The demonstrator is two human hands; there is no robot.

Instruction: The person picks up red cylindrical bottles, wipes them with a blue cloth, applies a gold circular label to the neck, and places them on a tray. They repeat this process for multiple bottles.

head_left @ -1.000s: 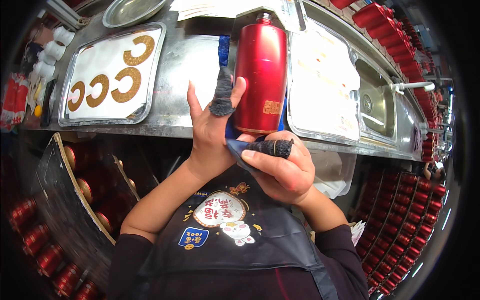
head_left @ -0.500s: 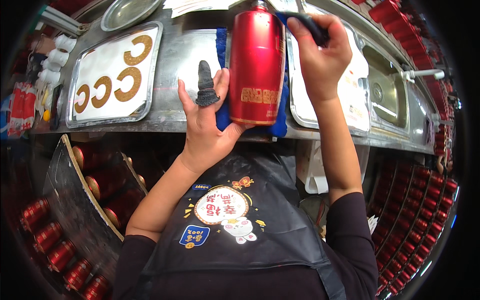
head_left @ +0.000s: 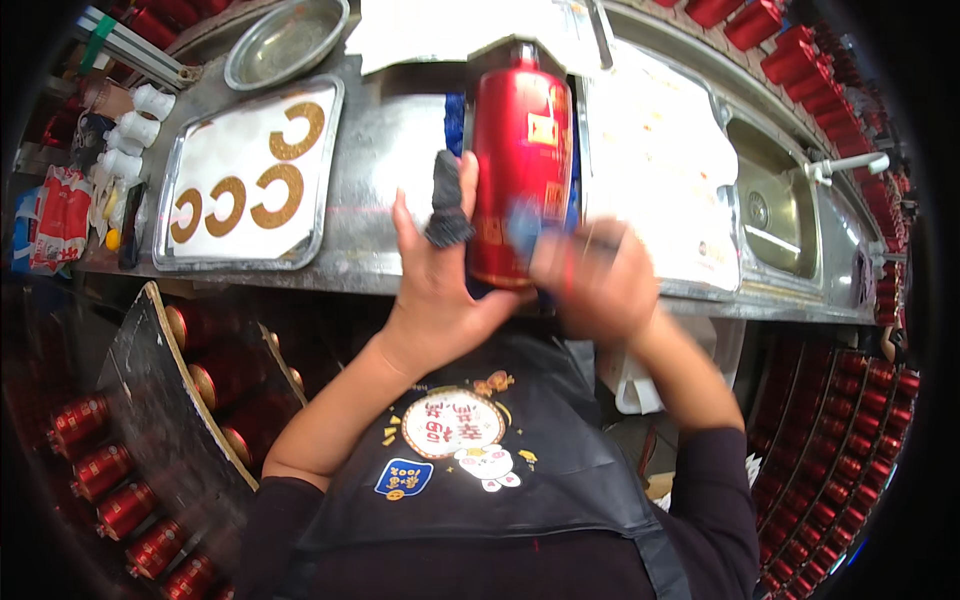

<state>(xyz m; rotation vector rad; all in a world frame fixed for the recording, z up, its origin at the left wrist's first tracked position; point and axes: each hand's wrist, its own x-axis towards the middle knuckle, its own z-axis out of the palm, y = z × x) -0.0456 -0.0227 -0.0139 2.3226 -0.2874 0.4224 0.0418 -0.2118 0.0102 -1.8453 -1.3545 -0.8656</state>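
Observation:
A shiny red metallic bottle (head_left: 505, 165) with gold markings lies on a blue cloth (head_left: 455, 120), its neck pointing away from me. My left hand (head_left: 435, 300) steadies it, thumb against the base and fingers along the left side. One of those fingers wears a black wrinkled finger cot (head_left: 447, 200). My right hand (head_left: 605, 280), smeared by motion, is closed around a dark-handled tool (head_left: 600, 243). A blurred bluish part (head_left: 523, 228) beside that hand is over the bottle's lower right side; whether it touches cannot be made out.
On the left, a metal tray (head_left: 325, 180) carries several gold C-shaped pieces (head_left: 277, 195) on white sheet. Behind it sits a metal bowl (head_left: 285, 45). A white-covered tray (head_left: 660, 170) and a sink (head_left: 765, 200) are to the right. Red bottles (head_left: 840, 440) fill racks below.
My right hand has come down and toward me with the dark-handled tool, from beside the bottle's upper end to its lower right side. The bottle has turned, showing different gold markings.

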